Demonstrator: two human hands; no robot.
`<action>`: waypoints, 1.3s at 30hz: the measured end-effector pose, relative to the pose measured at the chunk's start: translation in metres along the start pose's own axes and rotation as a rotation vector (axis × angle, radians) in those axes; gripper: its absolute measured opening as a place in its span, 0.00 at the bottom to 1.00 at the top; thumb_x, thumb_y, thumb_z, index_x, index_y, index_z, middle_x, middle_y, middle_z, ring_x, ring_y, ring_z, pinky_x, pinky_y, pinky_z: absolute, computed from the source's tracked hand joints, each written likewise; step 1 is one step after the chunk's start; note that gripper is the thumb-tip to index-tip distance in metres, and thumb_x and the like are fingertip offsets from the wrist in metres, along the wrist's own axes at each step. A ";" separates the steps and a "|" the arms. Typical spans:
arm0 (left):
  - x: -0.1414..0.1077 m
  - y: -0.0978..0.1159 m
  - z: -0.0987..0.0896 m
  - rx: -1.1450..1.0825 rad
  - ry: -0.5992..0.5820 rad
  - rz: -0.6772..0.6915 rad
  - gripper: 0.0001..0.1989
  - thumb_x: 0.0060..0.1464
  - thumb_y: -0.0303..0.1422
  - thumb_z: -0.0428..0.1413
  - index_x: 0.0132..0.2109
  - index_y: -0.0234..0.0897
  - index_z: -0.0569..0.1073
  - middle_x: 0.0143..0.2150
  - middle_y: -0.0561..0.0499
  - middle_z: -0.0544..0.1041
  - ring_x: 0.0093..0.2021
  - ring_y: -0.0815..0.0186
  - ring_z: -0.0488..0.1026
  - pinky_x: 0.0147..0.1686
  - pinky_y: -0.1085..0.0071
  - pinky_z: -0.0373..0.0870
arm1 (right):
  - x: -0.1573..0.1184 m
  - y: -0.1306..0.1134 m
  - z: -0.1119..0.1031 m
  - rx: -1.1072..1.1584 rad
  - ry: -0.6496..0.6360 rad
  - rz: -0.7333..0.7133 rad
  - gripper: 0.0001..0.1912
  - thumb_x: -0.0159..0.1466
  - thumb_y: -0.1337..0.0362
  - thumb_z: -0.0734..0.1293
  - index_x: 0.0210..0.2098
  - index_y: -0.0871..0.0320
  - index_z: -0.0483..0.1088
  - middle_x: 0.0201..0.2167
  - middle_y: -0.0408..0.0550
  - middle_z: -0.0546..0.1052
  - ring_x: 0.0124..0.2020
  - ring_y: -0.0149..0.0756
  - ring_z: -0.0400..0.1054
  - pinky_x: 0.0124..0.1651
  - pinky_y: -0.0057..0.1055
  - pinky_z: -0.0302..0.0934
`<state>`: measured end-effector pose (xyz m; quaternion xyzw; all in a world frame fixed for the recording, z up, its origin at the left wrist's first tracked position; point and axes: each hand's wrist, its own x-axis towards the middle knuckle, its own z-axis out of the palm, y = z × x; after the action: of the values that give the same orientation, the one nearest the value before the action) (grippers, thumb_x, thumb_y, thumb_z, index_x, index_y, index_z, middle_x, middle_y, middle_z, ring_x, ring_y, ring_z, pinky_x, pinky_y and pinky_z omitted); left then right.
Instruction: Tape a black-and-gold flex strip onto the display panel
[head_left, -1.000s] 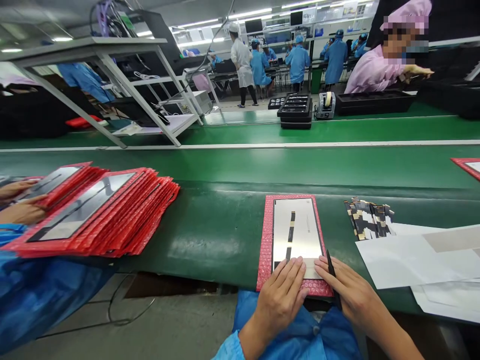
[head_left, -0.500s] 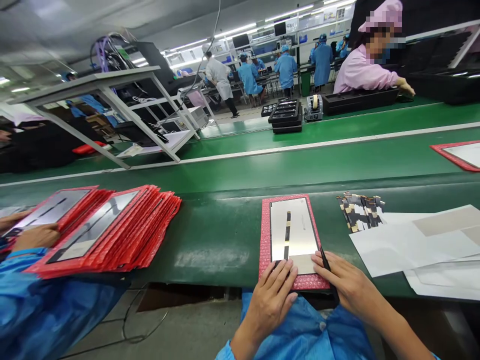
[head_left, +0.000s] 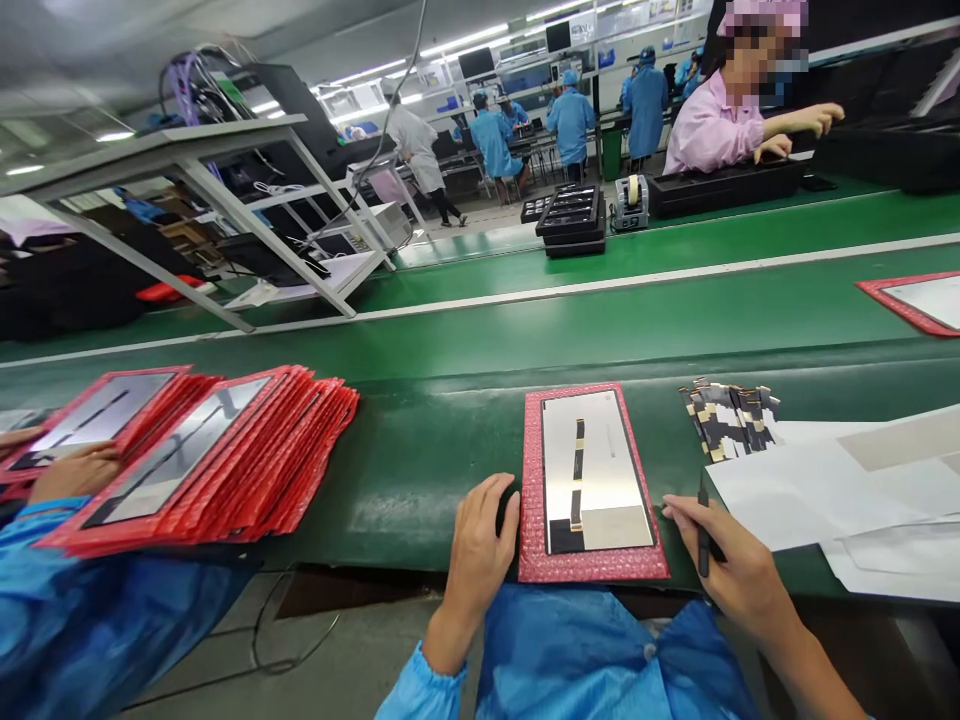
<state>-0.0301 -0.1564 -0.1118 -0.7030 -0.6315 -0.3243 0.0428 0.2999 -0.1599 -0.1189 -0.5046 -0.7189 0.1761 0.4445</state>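
Observation:
A flat silver panel (head_left: pixel 600 460) with a dark ribbon strip down its middle lies on a pink bubble-wrap sheet (head_left: pixel 532 480) at the table's front edge. Just left of the sheet, my left hand (head_left: pixel 480 545) rests on the green table with its fingers apart, holding nothing. To the right of the panel is my right hand (head_left: pixel 724 555), closed around a slim black tool (head_left: pixel 703 540); neither touches the panel. Several dark and gold ribbon strips (head_left: pixel 731 420) lie in a pile beyond my right hand.
White sheets (head_left: pixel 832 490) lie at the right. Red-wrapped panels (head_left: pixel 262 460) are piled at the left, beside another person's hand (head_left: pixel 75 472). Black trays (head_left: pixel 571 222) and a tape dispenser (head_left: pixel 631 203) stand across the green belt. A person in pink (head_left: pixel 716 130) works behind it.
My left hand has moved off the panel to the left. My right hand has moved right, away from the panel, with the black tool. The panel's lower part is now uncovered.

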 end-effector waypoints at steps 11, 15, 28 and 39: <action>-0.003 0.064 0.008 -0.144 -0.244 0.185 0.33 0.63 0.43 0.55 0.70 0.48 0.52 0.68 0.52 0.65 0.67 0.55 0.66 0.61 0.49 0.74 | 0.006 -0.005 0.000 -0.050 -0.056 -0.003 0.14 0.67 0.57 0.63 0.51 0.41 0.72 0.42 0.41 0.80 0.43 0.49 0.80 0.42 0.45 0.79; -0.002 0.059 0.005 -0.031 -0.263 0.275 0.33 0.61 0.46 0.56 0.69 0.46 0.56 0.67 0.54 0.66 0.68 0.57 0.65 0.62 0.56 0.76 | 0.005 -0.001 0.000 -0.058 -0.079 0.007 0.15 0.66 0.59 0.63 0.51 0.45 0.73 0.44 0.44 0.80 0.45 0.46 0.78 0.46 0.42 0.78; 0.023 0.005 0.002 0.007 -0.145 0.069 0.20 0.69 0.38 0.45 0.66 0.50 0.60 0.66 0.56 0.67 0.65 0.60 0.69 0.61 0.54 0.74 | 0.011 -0.006 0.001 -0.131 -0.110 -0.031 0.19 0.67 0.56 0.62 0.56 0.43 0.70 0.57 0.40 0.76 0.58 0.49 0.74 0.61 0.51 0.72; 0.112 -0.026 0.026 0.126 -0.363 -0.082 0.16 0.67 0.44 0.51 0.50 0.37 0.71 0.46 0.50 0.76 0.46 0.66 0.76 0.47 0.64 0.76 | 0.011 0.014 0.009 -0.206 -0.146 -0.208 0.27 0.61 0.53 0.66 0.60 0.32 0.65 0.57 0.27 0.76 0.57 0.60 0.75 0.60 0.56 0.72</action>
<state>-0.0439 -0.0426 -0.0844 -0.7195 -0.6761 -0.1534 -0.0410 0.2990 -0.1428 -0.1286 -0.4562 -0.8119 0.0908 0.3527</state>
